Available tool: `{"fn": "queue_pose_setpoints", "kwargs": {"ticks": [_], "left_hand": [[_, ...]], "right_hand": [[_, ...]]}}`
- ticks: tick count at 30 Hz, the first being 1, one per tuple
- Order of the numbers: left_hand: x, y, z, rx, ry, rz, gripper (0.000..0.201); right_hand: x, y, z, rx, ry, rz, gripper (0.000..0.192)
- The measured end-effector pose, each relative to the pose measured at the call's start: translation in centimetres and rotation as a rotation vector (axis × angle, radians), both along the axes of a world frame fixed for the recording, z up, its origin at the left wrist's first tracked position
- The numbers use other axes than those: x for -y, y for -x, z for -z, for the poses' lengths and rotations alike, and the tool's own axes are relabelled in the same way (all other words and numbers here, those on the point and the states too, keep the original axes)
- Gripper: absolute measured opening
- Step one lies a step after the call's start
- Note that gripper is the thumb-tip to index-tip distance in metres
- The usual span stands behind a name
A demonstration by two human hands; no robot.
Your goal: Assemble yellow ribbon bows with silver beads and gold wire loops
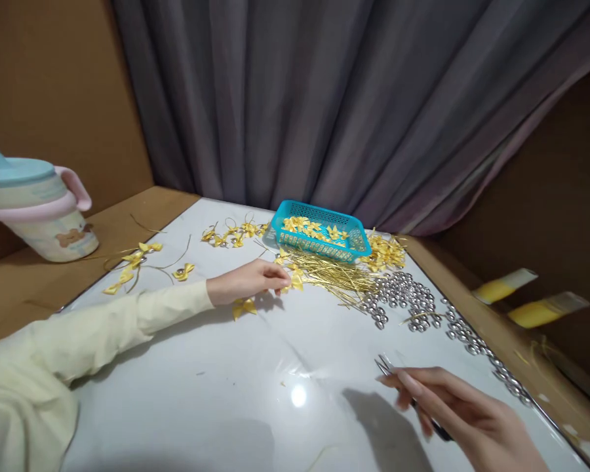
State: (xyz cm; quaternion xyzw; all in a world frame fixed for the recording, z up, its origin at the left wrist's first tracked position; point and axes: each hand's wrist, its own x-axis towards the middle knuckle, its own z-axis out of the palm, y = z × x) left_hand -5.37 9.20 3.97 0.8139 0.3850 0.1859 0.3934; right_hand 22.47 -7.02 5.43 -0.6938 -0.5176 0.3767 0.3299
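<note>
Stretched out over the middle of the white table, my left hand point(261, 280) pinches a small yellow ribbon bow point(297, 279) at its fingertips. Another yellow bow point(244, 307) lies just below that wrist. At the lower right, my right hand point(452, 406) is closed around tweezers point(384, 364) with metal tips and a dark rear end. The tips are slightly apart, with nothing visible between them. Beyond my left hand lies a bundle of gold wire ties point(339, 272). Silver oval beads point(406, 292) are heaped to its right.
A blue plastic basket point(361, 244) holds yellow bows, with more bows point(386, 252) piled beside it. Bows with beads and wire point(132, 262) lie at the left. A lidded cup point(44, 223) stands far left. Two tubes of yellow content point(548, 309) are at right. A curtain point(295, 98) hangs behind.
</note>
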Motion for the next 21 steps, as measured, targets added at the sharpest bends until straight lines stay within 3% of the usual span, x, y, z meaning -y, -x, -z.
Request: {"fn": "queue_pose_setpoints", "kwargs": {"ticks": [2, 3, 5, 9, 13, 17, 21], "left_hand": [[1.9, -0.7, -1.0, 0.144, 0.401, 0.038, 0.024], [2.7, -1.1, -1.2, 0.191, 0.531, 0.061, 0.023], [3.9, -2.0, -1.2, 0.198, 0.646, 0.134, 0.020], [4.9, -3.9, -0.3, 0.132, 0.593, 0.294, 0.017], [5.1, -5.5, 0.1, 0.115, 0.559, 0.346, 0.023], [5.3, -5.8, -0.1, 0.123, 0.497, 0.282, 0.040], [6.2, -5.2, -0.4, 0.153, 0.280, 0.051, 0.032]], "right_hand": [[-0.4, 1.3, 0.0, -0.080, 0.010, -0.021, 0.031], [-0.7, 1.9, 0.1, -0.146, 0.022, -0.056, 0.029], [-1.1, 3.1, 0.4, -0.304, 0.050, -0.101, 0.024], [-1.5, 4.2, 1.4, -0.577, 0.129, -0.115, 0.026], [-1.4, 4.1, 2.2, -0.630, 0.133, -0.128, 0.028], [-1.2, 3.8, 2.0, -0.562, 0.045, -0.135, 0.025], [-0.5, 3.8, 1.8, -0.210, -0.172, -0.111, 0.020]]}}
